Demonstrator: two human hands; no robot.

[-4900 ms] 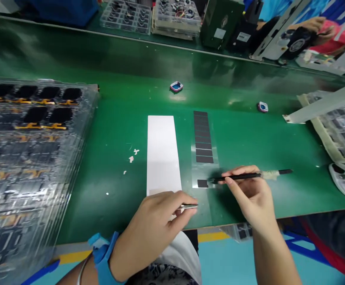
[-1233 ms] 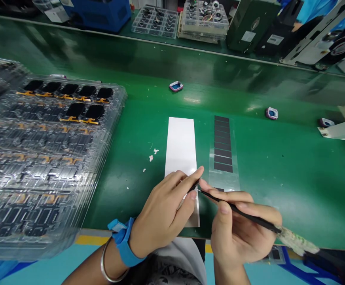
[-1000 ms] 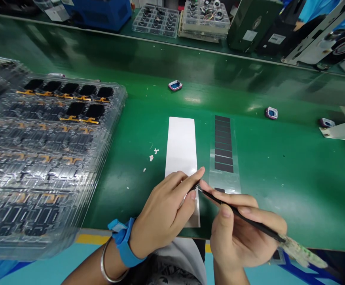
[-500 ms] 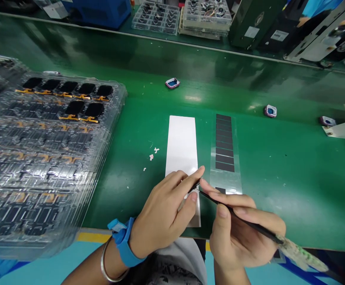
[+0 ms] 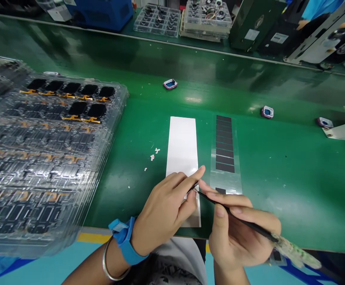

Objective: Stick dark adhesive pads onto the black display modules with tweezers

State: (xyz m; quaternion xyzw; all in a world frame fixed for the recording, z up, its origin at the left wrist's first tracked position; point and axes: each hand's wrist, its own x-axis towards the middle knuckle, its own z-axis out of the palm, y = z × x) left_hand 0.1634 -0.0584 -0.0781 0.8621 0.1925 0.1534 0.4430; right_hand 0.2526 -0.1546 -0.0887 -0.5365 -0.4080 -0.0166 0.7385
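Note:
My left hand (image 5: 163, 209), wearing a blue wrist strap (image 5: 126, 241), pinches a small dark flat part (image 5: 192, 187) between thumb and forefinger. Most of that part is hidden by my fingers. In my right hand (image 5: 240, 233) are slim black tweezers (image 5: 249, 225), their rear end wrapped in pale greenish material. The tweezers' fine tip touches or nearly touches the dark part. Beneath my left hand lies a white strip sheet (image 5: 182, 146). Just to the right is a clear sheet (image 5: 221, 180) bearing a column of black rectangles (image 5: 224, 142).
Stacked clear trays (image 5: 113, 130) with black screens (image 5: 77, 109) fill the left side. Small pink-rimmed cases (image 5: 170, 84) sit spaced along the back of the green bench (image 5: 267, 174). White scraps (image 5: 152, 157) lie left of the sheet. A shelf behind holds boxes and part trays (image 5: 157, 19).
The left thumb has bent slightly at the dark part. The right hand and tweezers have shifted a little left, and the camera view has moved slightly.

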